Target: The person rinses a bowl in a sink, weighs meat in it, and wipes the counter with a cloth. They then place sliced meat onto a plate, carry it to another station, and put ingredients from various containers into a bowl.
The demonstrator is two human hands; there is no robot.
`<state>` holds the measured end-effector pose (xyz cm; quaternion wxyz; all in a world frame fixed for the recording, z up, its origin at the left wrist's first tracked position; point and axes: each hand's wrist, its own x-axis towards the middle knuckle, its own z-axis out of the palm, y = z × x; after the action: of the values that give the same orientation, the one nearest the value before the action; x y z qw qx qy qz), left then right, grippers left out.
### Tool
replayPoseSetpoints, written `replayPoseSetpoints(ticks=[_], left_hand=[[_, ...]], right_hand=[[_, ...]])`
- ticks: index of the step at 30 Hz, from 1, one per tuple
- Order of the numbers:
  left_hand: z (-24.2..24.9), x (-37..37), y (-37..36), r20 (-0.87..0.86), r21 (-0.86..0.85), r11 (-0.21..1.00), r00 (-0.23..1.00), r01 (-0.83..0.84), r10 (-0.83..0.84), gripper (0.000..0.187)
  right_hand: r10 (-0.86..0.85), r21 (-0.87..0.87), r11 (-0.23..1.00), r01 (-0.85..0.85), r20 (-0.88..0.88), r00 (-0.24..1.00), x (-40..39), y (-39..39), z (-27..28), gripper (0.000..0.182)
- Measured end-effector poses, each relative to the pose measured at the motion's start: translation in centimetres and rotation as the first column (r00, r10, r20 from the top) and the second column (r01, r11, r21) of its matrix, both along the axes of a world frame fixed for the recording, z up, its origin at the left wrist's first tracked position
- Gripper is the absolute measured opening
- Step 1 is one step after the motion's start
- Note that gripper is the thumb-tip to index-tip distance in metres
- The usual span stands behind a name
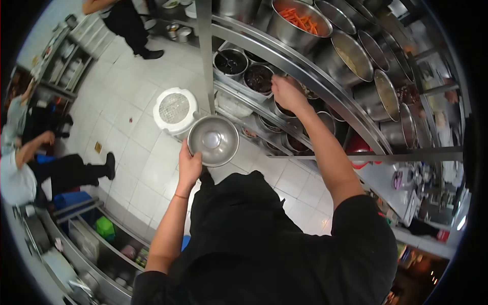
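Note:
My left hand [190, 161] grips the rim of a steel mixing bowl [227, 133], thumb over the near edge. The bowl looks empty and is held over the floor. My right hand [288, 95] reaches into the steel shelf on the right, its fingers curled at the edge of a round container of dark sauce [258, 78]. What the fingers hold, if anything, is too small to make out. Beside it stands another container of black sauce [230, 62] with a spoon in it. More round containers sit partly hidden behind my right hand and forearm.
Steel pots line the upper shelf, one with carrot strips [300, 21]. The metal shelf edge [305, 66] runs above my right arm. A white round stool-like object [175, 110] stands on the tiled floor [122, 122]. One person [127, 23] stands at the back; others are at left.

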<state>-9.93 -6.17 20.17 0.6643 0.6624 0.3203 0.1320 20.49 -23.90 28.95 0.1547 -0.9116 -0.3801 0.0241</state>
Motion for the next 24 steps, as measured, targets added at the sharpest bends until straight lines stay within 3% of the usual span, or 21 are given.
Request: replayPoseSetpoints(ticks=[2,4,7,9,12,13,15,16,18,21,22,23,24], left_hand=[[0.4,2.5,2.5,0.094,0.041,0.995,0.991,0.093,-0.097,0.059],[0.8,4.9,3.8,0.084,0.004,0.991,0.987,0.134,-0.134,0.059],[3.4,7.9,4.0,0.025,-0.108,0.968,0.974,0.225,-0.223,0.06],[3.6,9.2,3.5,0.171,-0.207,0.948,0.963,0.24,-0.207,0.058],[3.3,10.0,2.8,0.115,-0.263,0.934,0.969,0.242,-0.219,0.053],[3.2,10.3,2.4,0.08,-0.305,0.93,0.979,0.205,-0.19,0.05],[3.8,10.8,1.4,0.093,-0.333,0.924,0.982,0.187,-0.165,0.048],[3.9,10.8,0.8,0.095,-0.372,0.913,0.985,0.169,-0.144,0.046],[3.4,11.1,0.2,0.095,-0.38,0.913,0.988,0.147,-0.12,0.044],[3.3,11.2,-0.6,0.096,-0.421,0.902,0.993,0.097,-0.062,0.042],[3.4,11.3,-0.8,0.098,-0.451,0.889,0.994,0.081,-0.041,0.042],[3.3,11.4,-0.8,0.091,-0.449,0.892,0.996,0.055,-0.015,0.042],[3.0,11.4,-0.9,0.098,-0.453,0.89,0.995,0.046,-0.002,0.042]], right_hand=[[-0.039,0.045,0.998,0.039,0.001,0.999,-1.4,-1.3,-0.2,0.014],[-0.022,0.148,0.989,0.023,-0.004,1.0,-2.0,-2.1,-1.8,0.014],[-0.003,0.1,0.995,-0.001,0.042,0.999,-3.2,-1.8,-3.4,0.012],[-0.037,0.108,0.993,0.039,-0.023,0.999,-3.2,-0.9,-3.7,0.011],[-0.101,0.344,0.921,0.181,-0.237,0.966,-2.6,0.0,-3.5,0.01],[-0.097,0.356,0.917,0.177,-0.23,0.968,-2.2,-0.2,-4.4,0.01],[-0.181,0.457,0.765,0.454,-0.524,0.832,-1.8,-0.6,-5.3,0.011],[-0.168,0.463,0.768,0.443,-0.521,0.837,-1.4,-1.3,-5.6,0.011],[-0.012,0.402,0.616,0.677,-0.855,0.518,-1.9,-2.3,-3.9,0.011],[0.05,0.505,0.582,0.638,-0.804,0.592,-3.8,-2.8,-1.0,0.01],[0.032,0.544,0.646,0.535,-0.72,0.694,-4.7,-3.2,-0.1,0.011],[0.052,0.542,0.659,0.522,-0.724,0.688,-6.4,-3.2,-0.5,0.011],[-0.005,0.618,0.732,0.287,-0.415,0.91,-8.6,-3.0,-1.2,0.011]])
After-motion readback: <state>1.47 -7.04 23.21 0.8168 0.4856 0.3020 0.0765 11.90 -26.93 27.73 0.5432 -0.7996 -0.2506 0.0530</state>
